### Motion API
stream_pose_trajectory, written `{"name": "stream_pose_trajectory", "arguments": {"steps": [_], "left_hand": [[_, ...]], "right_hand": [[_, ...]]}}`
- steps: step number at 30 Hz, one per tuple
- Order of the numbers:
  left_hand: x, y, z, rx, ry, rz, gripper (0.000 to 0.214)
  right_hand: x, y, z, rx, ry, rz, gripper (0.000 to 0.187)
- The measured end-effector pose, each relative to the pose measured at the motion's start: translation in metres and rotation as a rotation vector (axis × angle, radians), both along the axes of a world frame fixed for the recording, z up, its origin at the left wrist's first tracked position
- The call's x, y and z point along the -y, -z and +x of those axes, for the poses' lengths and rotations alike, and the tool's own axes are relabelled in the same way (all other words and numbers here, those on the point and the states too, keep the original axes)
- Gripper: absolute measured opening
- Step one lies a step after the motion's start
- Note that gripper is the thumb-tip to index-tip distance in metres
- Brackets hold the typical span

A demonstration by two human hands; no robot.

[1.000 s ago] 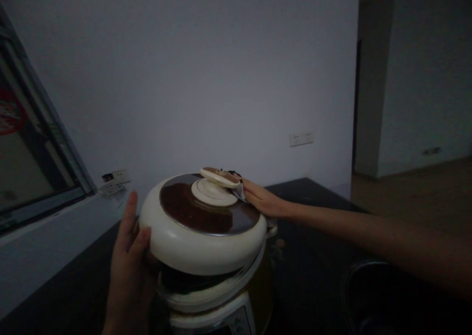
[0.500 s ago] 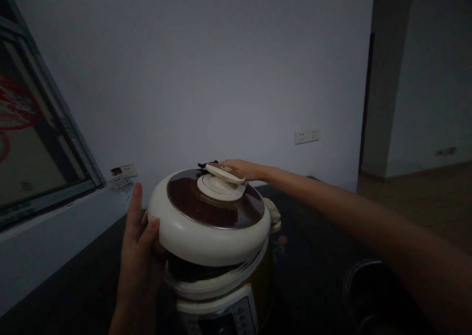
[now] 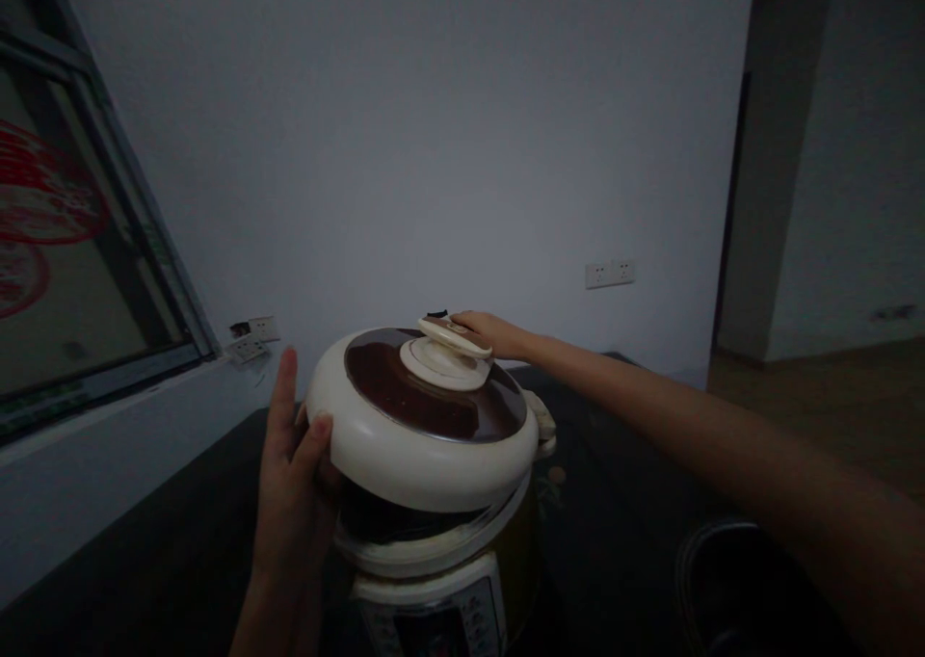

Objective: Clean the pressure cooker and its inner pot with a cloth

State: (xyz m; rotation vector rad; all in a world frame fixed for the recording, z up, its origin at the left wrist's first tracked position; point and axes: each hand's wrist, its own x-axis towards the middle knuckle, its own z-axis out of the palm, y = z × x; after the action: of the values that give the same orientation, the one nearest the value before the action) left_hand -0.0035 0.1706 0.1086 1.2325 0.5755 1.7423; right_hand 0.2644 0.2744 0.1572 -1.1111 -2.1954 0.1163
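Your left hand grips the cream lid of an electric cooker that stands at the near edge of a dark table. The thumb is pressed on top of the lid's left rim and the palm is wrapped behind it, while one finger points straight up, free of the lid. The lid sits tilted over the cooker, its near side raised so that a dark gap shows above the cooker's pale rim.

Your right hand reaches in from the right with the arm stretched across the table. Its fingers are laid over the far edge of the round knob at the centre of the lid's brown top. Whether they clamp the knob or only rest on it cannot be told in this dim light.

The cooker's control panel faces you, cut off by the bottom of the picture. A dark round pot sits by the near right corner of the table, well apart from the cooker. A window with red lettering runs along the table's left side, with two white sockets on the sill near the far left corner. A double wall socket is on the grey wall beyond the far edge.
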Motion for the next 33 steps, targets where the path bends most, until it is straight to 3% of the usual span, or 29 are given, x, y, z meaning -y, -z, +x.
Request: {"name": "stream_pose_trajectory", "arguments": {"steps": [3, 6, 16, 20, 23, 28, 33], "left_hand": [[0.002, -0.002, 0.001, -0.008, -0.002, 0.009, 0.094], [0.004, -0.003, 0.002, -0.024, 0.006, -0.001, 0.094], [0.005, -0.003, 0.006, -0.004, 0.005, 0.027, 0.092], [0.006, -0.005, 0.008, -0.003, 0.017, 0.037, 0.092], [0.007, -0.007, 0.008, -0.012, 0.036, 0.047, 0.091], [0.007, -0.007, 0.008, -0.033, 0.033, 0.067, 0.091], [0.005, -0.007, 0.007, -0.029, 0.034, 0.057, 0.096]], "right_hand": [[-0.006, -0.002, -0.003, -0.061, 0.078, -0.05, 0.013], [0.004, 0.007, -0.002, -0.14, 0.125, -0.079, 0.015], [0.082, 0.074, 0.013, -0.39, 0.291, -0.208, 0.031], [0.106, 0.084, 0.014, -0.454, 0.267, -0.22, 0.032], [0.104, 0.08, 0.016, -0.562, 0.287, -0.259, 0.03], [0.069, 0.069, 0.017, -0.665, 0.391, -0.322, 0.042], [0.064, 0.071, 0.007, -0.715, 0.342, -0.354, 0.046]]}}
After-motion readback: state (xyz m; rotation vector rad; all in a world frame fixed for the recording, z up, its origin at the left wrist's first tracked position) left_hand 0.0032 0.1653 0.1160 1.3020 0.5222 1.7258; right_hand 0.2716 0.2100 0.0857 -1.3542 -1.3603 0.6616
